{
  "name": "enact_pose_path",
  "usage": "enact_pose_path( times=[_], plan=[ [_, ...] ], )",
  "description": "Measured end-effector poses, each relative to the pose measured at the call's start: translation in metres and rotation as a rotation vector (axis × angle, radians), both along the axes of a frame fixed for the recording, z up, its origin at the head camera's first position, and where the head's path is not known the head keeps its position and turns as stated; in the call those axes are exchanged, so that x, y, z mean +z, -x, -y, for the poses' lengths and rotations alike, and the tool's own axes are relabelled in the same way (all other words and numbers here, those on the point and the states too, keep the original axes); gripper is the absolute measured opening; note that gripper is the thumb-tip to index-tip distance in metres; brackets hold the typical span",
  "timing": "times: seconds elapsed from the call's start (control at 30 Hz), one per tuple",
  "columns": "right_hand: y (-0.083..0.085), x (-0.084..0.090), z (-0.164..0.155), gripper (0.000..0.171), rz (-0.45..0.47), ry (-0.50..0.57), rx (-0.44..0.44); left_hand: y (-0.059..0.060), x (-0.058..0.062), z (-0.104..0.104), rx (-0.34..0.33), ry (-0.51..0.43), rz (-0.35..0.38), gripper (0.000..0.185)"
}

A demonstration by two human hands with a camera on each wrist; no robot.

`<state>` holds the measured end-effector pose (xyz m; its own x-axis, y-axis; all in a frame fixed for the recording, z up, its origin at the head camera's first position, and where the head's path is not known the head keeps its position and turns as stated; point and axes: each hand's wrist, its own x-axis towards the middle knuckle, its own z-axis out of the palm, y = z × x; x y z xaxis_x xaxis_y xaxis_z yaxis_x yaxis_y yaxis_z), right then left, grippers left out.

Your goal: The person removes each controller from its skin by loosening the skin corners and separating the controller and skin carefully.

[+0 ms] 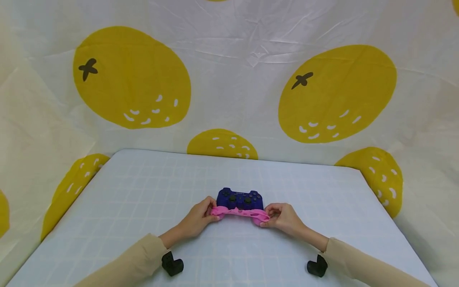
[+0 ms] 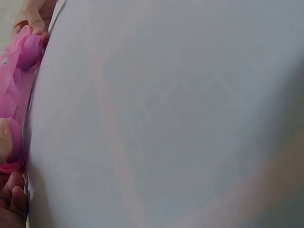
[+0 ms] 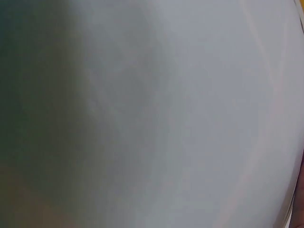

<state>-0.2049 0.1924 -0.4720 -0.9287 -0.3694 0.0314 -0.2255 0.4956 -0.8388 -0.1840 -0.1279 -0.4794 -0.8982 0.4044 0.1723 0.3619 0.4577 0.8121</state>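
Table (image 1: 154,179), head view: blue pad (image 1: 236,196) between left hand (image 1: 196,218) and right hand (image 1: 285,219).
Hands: both pinch pink cover's (image 1: 241,212) ends.
Cover: seems half on; top bare.
Left wrist: cover at left edge.
Right wrist: blurry table.

Controller (image 1: 239,199) behind cover (image 1: 238,212), apparently on table (image 1: 150,183) (cloth (image 1: 233,87) beyond).

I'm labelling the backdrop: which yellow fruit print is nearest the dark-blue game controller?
The yellow fruit print at the middle far edge of the white table, behind the controller; others sit higher or farther sideways.
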Motion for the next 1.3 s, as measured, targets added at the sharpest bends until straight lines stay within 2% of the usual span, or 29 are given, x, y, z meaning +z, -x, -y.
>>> enact_pose_path(
  times=[0.23, 0.43, 0.67, 0.8, 1.03, 1.3],
  plan=[
    [-0.006, 0.006, 0.004, 0.026, -0.043, -0.021, -0.010, -0.007, 0.001, -0.007, 0.097, 0.020, -0.006, 0.022],
    [-0.004, 0.000, 0.003, 0.027, -0.072, -0.027, -0.026, -0.015, 0.006, -0.017, 0.209, 0.033, 0.008, 0.023],
    [-0.008, 0.001, 0.006, 0.024, -0.089, -0.056, -0.068, -0.020, 0.005, -0.023, 0.274, 0.054, -0.008, 0.021],
    [-0.007, 0.001, 0.009, 0.023, -0.068, -0.052, -0.098, -0.021, 0.003, -0.023, 0.318, 0.065, -0.036, 0.022],
    [-0.007, 0.000, 0.012, 0.024, -0.019, -0.042, -0.130, -0.023, -0.001, -0.024, 0.346, 0.076, -0.046, 0.021],
    [-0.008, 0.002, 0.013, 0.024, -0.014, -0.069, -0.176, -0.027, 0.002, -0.028, 0.363, 0.115, -0.094, 0.022]
  ],
)
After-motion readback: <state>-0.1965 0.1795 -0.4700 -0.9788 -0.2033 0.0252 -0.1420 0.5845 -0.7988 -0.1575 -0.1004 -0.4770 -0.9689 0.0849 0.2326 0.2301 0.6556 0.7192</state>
